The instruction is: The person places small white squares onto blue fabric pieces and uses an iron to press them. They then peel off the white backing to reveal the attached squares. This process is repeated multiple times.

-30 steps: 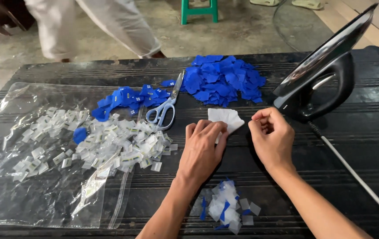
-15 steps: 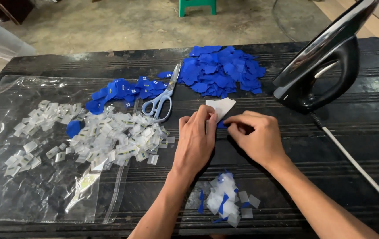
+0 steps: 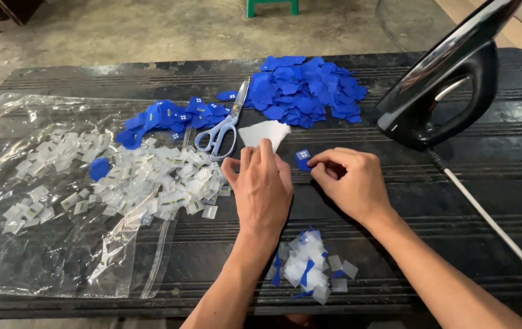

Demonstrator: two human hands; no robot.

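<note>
On bench, centre: I see a blue patch point(image 3: 303, 159) pinched in right hand point(image 3: 349, 183) fingers.
Left hand point(image 3: 264, 186): flat, fingers extended, holding nothing.
Done: small pile point(image 3: 309, 274) near me.
Left: large blue heap point(image 3: 306, 88).

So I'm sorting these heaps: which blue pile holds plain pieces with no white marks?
The big blue pile beyond the hands, between the scissors and the iron. The smaller pile left of the scissors shows white marks.

- My right hand point(image 3: 352, 183) pinches a small blue label point(image 3: 303, 159).
- Little clear packets point(image 3: 151, 180) lie heaped on a big clear bag point(image 3: 41, 244), left.
</note>
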